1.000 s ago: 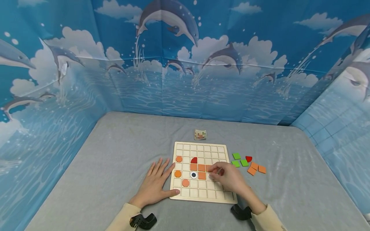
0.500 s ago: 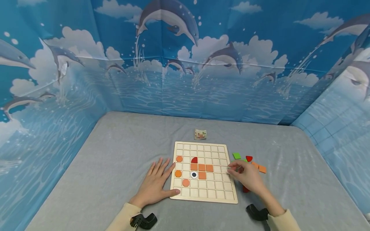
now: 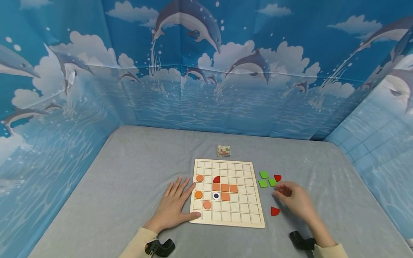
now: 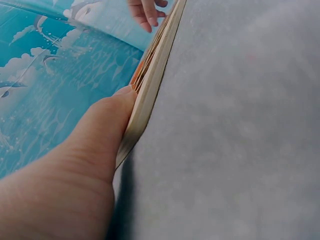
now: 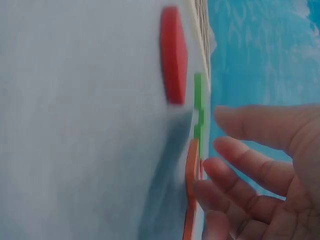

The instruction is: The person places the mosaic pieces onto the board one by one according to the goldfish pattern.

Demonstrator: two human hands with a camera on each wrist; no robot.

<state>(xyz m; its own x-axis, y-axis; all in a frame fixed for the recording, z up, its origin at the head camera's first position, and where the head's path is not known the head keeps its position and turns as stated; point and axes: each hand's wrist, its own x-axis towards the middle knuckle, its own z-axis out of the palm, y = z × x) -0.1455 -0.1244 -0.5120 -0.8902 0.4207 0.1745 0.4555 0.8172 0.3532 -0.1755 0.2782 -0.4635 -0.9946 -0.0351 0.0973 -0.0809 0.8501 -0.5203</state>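
Observation:
My left hand (image 3: 174, 204) lies with spread fingers at the left edge of a wooden grid board (image 3: 245, 208). Its thumb rests on the board's near left corner, as the left wrist view also shows. To the right of the board, my right hand (image 3: 295, 200) hovers over the orange square tiles, which it hides from the head view. In the right wrist view an orange tile (image 5: 191, 167) is beside the fingertips, and a gap separates thumb and fingers, with nothing held. Green square tiles (image 3: 263, 183) and a red quarter-round piece (image 3: 278, 177) lie just beyond that hand.
Another red quarter-round piece (image 3: 275, 211) lies nearer, right of the board. On the board are orange squares (image 3: 225, 187), orange discs (image 3: 198, 194), a red quarter-round and a black-and-white disc (image 3: 216, 196). A small patterned card (image 3: 223, 151) lies behind it on the grey cloth (image 3: 155, 150).
My right hand has moved right, from an orange tile on the board to the loose orange tiles. The nearer red piece has come into view. My left hand has stayed put.

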